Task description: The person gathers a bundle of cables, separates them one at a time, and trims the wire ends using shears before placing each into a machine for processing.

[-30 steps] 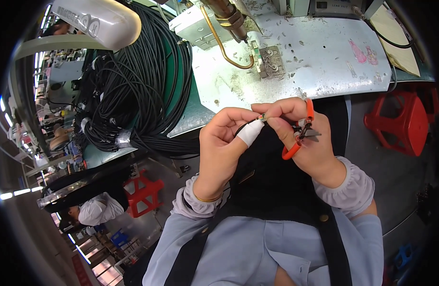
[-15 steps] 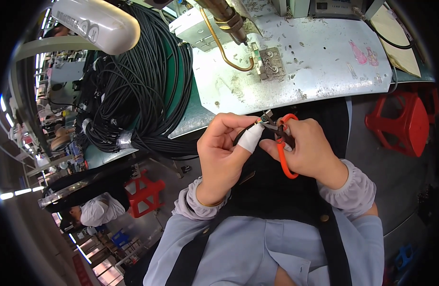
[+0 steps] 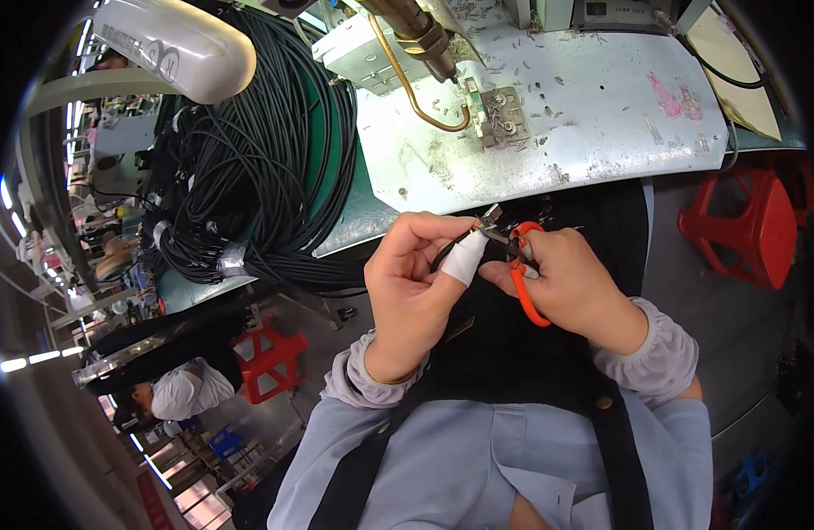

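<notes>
My left hand point(image 3: 403, 287) pinches the end of a thin black cable point(image 3: 441, 257) between thumb and forefinger. White tape point(image 3: 464, 259) wraps that thumb. Past the fingertips sticks out a small metal connector point(image 3: 492, 213), with bits of coloured wire at its base. Closed round a pair of orange-handled pliers point(image 3: 528, 301), my right hand point(image 3: 568, 276) keeps their jaws right at the connector's base, close to the taped thumb. Whether the jaws bite on a wire is too small to tell.
Beyond my hands lies a metal worktop point(image 3: 601, 115) strewn with small scraps, under a machine head point(image 3: 425, 40) and a small fixture point(image 3: 504, 115). Coiled black cables point(image 3: 248, 159) fill the left. A red stool point(image 3: 751, 225) stands at right; another person point(image 3: 191, 389) sits far left.
The pliers have turned slightly, and their handles have shifted a little left and up with my right hand. The connector tips slightly left; my left hand keeps its pinch.
</notes>
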Tool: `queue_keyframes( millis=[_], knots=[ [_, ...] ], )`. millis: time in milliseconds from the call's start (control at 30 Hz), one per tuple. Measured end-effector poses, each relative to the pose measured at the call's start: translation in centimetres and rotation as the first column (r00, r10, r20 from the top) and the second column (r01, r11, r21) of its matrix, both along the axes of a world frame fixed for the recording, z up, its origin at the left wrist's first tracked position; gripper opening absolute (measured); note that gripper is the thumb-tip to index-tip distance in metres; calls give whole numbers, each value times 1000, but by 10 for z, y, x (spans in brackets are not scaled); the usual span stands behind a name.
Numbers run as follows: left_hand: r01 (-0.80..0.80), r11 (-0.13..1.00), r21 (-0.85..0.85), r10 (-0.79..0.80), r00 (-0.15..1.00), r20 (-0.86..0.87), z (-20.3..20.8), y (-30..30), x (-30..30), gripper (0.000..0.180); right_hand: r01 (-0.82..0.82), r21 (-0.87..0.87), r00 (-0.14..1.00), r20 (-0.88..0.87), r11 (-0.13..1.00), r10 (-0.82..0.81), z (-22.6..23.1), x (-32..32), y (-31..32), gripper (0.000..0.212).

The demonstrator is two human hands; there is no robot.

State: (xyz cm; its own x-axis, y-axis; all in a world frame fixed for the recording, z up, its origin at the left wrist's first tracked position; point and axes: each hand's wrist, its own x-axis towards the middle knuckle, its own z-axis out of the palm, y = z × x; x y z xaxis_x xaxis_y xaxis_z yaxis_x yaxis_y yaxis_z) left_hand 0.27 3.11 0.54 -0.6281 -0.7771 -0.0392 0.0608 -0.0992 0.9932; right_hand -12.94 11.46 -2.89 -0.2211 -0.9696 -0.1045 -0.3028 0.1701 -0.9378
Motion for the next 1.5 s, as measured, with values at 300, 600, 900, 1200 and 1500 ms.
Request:
queue_keyframes(
  millis=[300,600,900,1200,1500],
  knots=[
    [111,918,380,-117,993,-8,-14,-53,-17,14,3,201,711,689,980,-144,5,-11,-7,20],
    [130,893,431,-171,984,58,-13,-91,-50,9,397,3,846,386,918,-367,6,-44,-74,17],
    [255,803,538,-321,947,30,-16,-113,-48,6,331,20,830,470,944,-301,4,-45,-82,17],
    [230,824,517,-294,955,45,-17,-107,-45,7,328,1,825,487,945,-287,3,-46,-81,11],
    [126,899,420,-190,975,116,-12,-98,-49,9,316,1,808,524,949,-270,8,-47,-81,10]
  ],
)
